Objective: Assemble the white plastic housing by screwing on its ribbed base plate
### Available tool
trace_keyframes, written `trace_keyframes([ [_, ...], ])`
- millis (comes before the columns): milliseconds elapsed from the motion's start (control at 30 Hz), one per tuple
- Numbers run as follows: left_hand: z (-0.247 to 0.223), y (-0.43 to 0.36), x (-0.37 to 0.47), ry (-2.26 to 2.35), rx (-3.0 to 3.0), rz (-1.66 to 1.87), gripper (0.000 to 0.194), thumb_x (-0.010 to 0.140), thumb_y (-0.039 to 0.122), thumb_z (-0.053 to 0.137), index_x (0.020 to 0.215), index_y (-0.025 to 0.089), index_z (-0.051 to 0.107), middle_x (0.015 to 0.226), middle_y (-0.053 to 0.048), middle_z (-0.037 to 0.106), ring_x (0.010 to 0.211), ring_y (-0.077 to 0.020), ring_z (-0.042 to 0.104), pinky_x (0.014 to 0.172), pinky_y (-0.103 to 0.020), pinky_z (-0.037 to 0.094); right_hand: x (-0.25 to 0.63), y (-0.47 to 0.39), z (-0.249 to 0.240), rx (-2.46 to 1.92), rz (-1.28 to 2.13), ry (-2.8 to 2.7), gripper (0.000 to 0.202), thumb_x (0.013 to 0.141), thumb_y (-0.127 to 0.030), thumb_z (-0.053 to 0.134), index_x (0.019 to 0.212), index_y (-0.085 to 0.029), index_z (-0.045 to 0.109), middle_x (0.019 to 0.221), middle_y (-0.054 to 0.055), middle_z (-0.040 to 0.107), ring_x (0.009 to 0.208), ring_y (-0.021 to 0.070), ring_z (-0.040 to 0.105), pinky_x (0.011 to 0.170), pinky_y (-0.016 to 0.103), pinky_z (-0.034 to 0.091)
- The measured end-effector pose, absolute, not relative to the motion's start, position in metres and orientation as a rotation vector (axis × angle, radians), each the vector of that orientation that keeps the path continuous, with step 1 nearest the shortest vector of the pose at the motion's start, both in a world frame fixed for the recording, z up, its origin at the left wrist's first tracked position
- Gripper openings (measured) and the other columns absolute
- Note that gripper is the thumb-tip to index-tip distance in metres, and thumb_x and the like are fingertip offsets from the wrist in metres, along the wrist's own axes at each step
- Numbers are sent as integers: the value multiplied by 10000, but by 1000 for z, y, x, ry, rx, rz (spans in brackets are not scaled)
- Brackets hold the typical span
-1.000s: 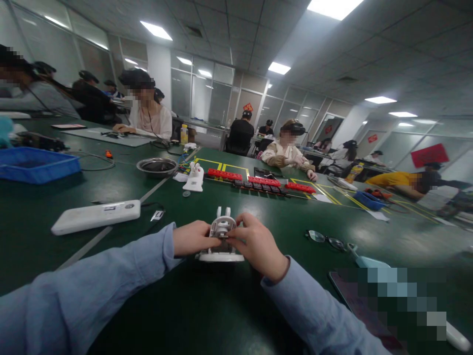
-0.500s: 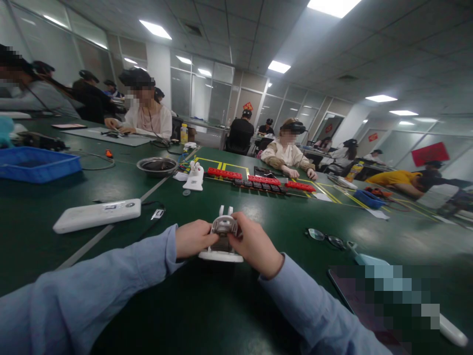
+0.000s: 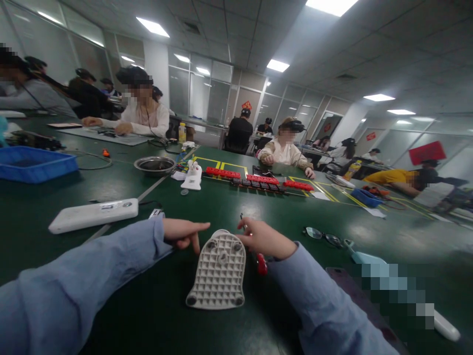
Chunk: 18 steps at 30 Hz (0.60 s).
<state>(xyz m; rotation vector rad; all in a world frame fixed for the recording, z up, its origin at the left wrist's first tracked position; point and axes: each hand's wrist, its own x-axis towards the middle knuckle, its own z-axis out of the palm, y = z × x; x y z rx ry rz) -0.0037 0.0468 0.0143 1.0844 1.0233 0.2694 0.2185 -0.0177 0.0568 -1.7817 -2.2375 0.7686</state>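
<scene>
A white plastic base (image 3: 218, 273) stands tilted on the table in front of me, its gridded underside and dark round feet turned toward me. My left hand (image 3: 183, 231) is at its upper left edge, index finger stretched out and the other fingers apart; whether a fingertip touches the base I cannot tell. At the upper right edge, my right hand (image 3: 268, 239) is closed on what looks like a screwdriver, with a red handle (image 3: 262, 265) showing below the palm and a thin dark shaft above the fingers. The base's far side is hidden.
A similar white stand (image 3: 192, 176), a metal bowl (image 3: 154, 165) and red power strips (image 3: 262, 179) lie beyond my hands. Left are a white device (image 3: 94, 215) and a blue tray (image 3: 37, 165); right are glasses (image 3: 323, 236) and a phone (image 3: 354, 296). Co-workers sit across the table.
The base has been tipped so its underside faces me. My left hand has opened away from it, and a red-handled tool now shows in my right hand.
</scene>
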Motion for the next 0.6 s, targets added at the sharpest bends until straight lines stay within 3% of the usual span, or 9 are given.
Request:
trace_keyframes([
  [33,17,55,-9,1043,999,213,220,715,289,532,575,122,559,325,50,274,221,-55,211,257,-166,83,222,-20,61,-1894,557,-2253,294,737,-417,474,883,-164,497,758,62,602,646,179,578,549,290,434],
  [100,18,68,-14,1002,755,424,134,750,196,453,666,130,534,396,63,276,255,-50,226,249,-144,109,227,-24,64,-2096,290,-2250,309,711,-440,483,781,-143,530,790,121,601,741,262,574,607,364,423],
  [200,6,73,-5,924,512,830,198,713,-2,318,663,158,423,495,52,324,337,-55,346,281,-129,274,228,-23,51,-2197,387,-2231,326,584,-360,621,784,-116,541,826,170,597,775,317,565,619,390,416],
  [267,-4,69,6,927,482,904,280,671,-92,251,648,163,364,545,42,360,402,-46,423,362,-127,380,230,-17,38,-2149,481,-2205,298,531,-241,652,780,-117,546,804,147,602,764,286,569,622,354,423],
  [367,-11,59,17,921,443,928,328,671,-137,220,676,157,363,598,28,402,471,-46,492,498,-179,485,236,-2,28,-2038,593,-2132,214,566,-144,584,776,-139,548,714,71,598,692,204,572,596,296,436],
  [500,-3,49,20,875,429,929,275,740,-102,266,782,138,393,729,-42,510,609,-94,582,562,-210,520,244,8,41,-1844,801,-1948,304,756,-201,364,1045,-186,457,712,20,589,533,109,555,486,243,466],
  [600,10,43,19,802,444,922,245,780,-48,311,931,131,386,893,-126,551,671,-117,608,516,-167,508,243,1,61,-1472,1048,-1535,365,803,-248,295,1159,-221,372,794,25,600,497,87,547,474,253,495],
])
